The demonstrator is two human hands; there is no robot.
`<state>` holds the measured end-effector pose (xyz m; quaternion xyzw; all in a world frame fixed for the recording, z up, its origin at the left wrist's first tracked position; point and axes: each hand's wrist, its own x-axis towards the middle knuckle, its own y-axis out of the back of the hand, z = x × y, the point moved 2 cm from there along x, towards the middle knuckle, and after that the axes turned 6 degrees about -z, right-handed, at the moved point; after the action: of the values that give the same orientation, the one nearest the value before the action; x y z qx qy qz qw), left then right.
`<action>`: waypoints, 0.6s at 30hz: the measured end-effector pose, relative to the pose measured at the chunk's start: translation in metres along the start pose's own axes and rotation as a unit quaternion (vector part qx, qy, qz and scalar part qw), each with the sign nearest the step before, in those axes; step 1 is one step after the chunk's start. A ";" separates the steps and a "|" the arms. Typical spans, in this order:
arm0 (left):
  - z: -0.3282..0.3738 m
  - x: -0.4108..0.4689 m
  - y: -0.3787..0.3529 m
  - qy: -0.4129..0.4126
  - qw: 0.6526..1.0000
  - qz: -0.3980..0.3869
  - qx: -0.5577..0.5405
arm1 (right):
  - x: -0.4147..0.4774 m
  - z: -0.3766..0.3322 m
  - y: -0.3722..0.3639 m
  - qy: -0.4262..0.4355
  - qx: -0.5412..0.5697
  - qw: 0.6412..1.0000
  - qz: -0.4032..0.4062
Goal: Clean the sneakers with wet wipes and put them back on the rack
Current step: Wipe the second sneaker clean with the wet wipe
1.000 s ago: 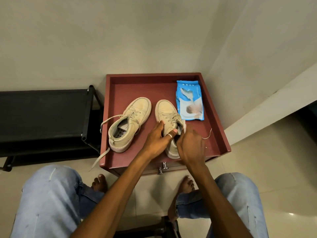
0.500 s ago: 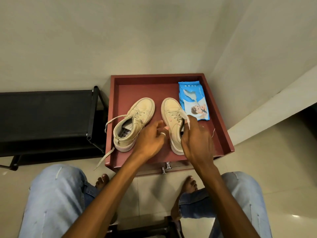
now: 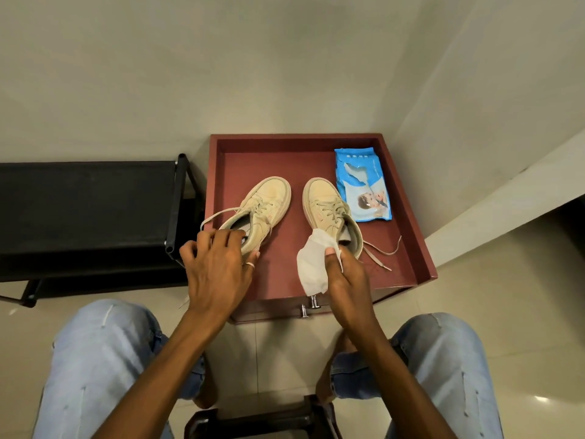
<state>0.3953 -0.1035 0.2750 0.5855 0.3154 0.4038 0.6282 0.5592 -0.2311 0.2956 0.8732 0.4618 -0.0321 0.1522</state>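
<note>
With the right hand (image 3: 346, 280) pinching the wet wipe (image 3: 311, 269), the left hand (image 3: 218, 269), spread over the heel of the sneaker (image 3: 269, 198) at nine o'clock, its grasp unclear, should probably clamp firmly before wiping.

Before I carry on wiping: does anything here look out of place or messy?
Only the laces: the lace of the left sneaker loops over the cabinet top at its left rim, and the lace ends of the right sneaker sprawl loose on the surface. The wipes pack has its flap peeled open. Nothing spilled or damaged.

Left hand (image 3: 218, 270) fingers spread (ring on one), right hand (image 3: 346, 280) pinching white wipe (image 3: 311, 267), forearms outstretched
</note>
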 end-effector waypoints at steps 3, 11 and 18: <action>0.002 0.006 -0.010 -0.011 1.000 -0.007 -0.014 | 0.004 -0.001 -0.005 -0.067 0.097 0.993 -0.006; 0.002 0.010 -0.019 -0.012 0.984 0.014 -0.178 | 0.009 0.006 -0.006 -0.113 0.181 0.977 0.004; -0.011 0.002 0.020 0.015 0.906 0.012 -0.424 | 0.014 0.006 -0.013 -0.129 0.093 0.987 0.008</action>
<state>0.3839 -0.0971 0.2939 0.2619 0.1167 0.5154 0.8076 0.5575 -0.2148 0.2836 0.8757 0.4264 -0.1863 0.1287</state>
